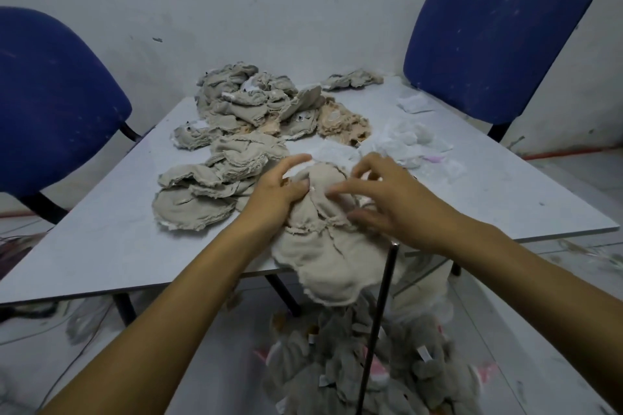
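Head view: a beige cloth [320, 259] lies on the near edge of the bench [101, 246], its lower part hanging over the rim. The left hand [279, 190] grips the cloth's upper left, thumb on top and fingers curled round it. The right hand [387, 202] sits on its upper right, index and thumb pinching the fabric. A stack [199, 192] of grey cloths lies just left. A rod [381, 313] stands below the right hand.

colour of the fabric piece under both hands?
Pale beige, plain, no print. The fabric piece shows best in the head view, at the table's near edge.
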`<act>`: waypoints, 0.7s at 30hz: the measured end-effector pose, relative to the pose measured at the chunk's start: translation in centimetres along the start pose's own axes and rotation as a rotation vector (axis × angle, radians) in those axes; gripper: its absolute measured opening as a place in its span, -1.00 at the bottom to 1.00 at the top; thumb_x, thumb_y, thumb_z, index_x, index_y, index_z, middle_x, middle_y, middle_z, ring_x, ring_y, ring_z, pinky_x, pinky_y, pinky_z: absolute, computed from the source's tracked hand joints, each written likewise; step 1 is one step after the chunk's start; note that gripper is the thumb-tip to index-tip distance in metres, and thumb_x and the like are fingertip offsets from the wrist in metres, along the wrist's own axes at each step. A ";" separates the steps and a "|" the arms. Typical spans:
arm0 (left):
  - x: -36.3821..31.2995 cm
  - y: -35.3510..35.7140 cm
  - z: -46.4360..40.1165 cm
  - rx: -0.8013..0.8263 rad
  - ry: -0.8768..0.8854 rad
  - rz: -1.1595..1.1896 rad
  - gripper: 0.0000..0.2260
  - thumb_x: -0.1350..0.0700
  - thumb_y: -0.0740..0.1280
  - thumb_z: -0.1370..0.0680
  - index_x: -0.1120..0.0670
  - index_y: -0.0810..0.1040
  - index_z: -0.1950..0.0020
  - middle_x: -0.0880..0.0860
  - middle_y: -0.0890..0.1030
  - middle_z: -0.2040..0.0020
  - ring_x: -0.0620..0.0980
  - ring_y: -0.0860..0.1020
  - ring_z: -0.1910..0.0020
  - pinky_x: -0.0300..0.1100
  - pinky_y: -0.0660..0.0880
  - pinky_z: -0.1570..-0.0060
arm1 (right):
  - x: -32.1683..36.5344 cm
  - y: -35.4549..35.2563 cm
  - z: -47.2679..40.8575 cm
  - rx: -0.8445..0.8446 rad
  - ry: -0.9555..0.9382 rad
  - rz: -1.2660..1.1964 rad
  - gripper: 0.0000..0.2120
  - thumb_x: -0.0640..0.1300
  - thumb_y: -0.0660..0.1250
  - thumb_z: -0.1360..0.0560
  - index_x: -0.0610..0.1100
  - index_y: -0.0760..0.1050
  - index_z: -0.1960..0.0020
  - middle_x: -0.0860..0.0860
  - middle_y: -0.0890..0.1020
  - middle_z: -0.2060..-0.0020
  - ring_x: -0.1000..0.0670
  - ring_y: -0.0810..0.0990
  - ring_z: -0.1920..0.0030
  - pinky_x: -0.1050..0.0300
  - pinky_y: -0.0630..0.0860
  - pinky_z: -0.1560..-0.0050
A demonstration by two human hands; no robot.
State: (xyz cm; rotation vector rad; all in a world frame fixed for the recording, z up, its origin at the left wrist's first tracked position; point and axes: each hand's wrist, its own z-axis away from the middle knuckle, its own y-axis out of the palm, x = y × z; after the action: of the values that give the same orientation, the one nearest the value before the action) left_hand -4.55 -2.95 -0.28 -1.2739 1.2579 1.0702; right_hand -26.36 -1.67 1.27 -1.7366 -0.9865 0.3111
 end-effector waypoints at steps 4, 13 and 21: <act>0.8 0.5 0.5 -0.021 0.166 -0.429 -0.51 0.03 0.41 -0.55 -0.34 0.25 -0.31 -0.03 0.51 -0.06 -0.03 0.60 0.10 -0.08 0.57 0.09 | 0.1 1.0 0.1 0.187 0.051 0.047 -0.51 -0.10 0.33 -0.60 0.29 0.32 -0.41 0.09 0.31 0.05 0.00 0.46 0.19 -0.02 0.51 0.14; 0.2 1.6 1.3 0.108 0.550 -0.822 -0.77 0.07 0.42 -0.55 -0.01 0.48 -0.16 -0.04 0.49 -0.10 -0.04 0.41 -0.10 -0.21 0.35 -0.04 | -0.6 1.0 0.2 0.181 0.133 0.080 -0.82 -0.04 0.37 -0.55 0.06 0.51 -0.15 0.06 0.37 0.11 -0.01 0.43 0.10 0.02 0.43 0.08; -0.3 2.1 1.2 0.421 0.203 -0.692 -0.90 0.03 0.37 -0.58 -0.18 0.50 0.02 -0.03 0.36 -0.01 -0.03 0.38 -0.14 -0.21 0.32 -0.14 | -0.8 0.1 0.7 0.087 0.310 -0.257 -0.87 -0.13 0.33 -0.59 0.10 0.51 0.06 0.11 0.43 0.16 0.20 0.41 0.15 0.31 0.29 0.13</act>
State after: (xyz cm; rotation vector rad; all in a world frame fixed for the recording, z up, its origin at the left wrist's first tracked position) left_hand -6.63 -1.63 -0.21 -1.3503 0.9913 0.1750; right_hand -27.22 -1.81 0.73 -1.5034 -0.9388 -0.0789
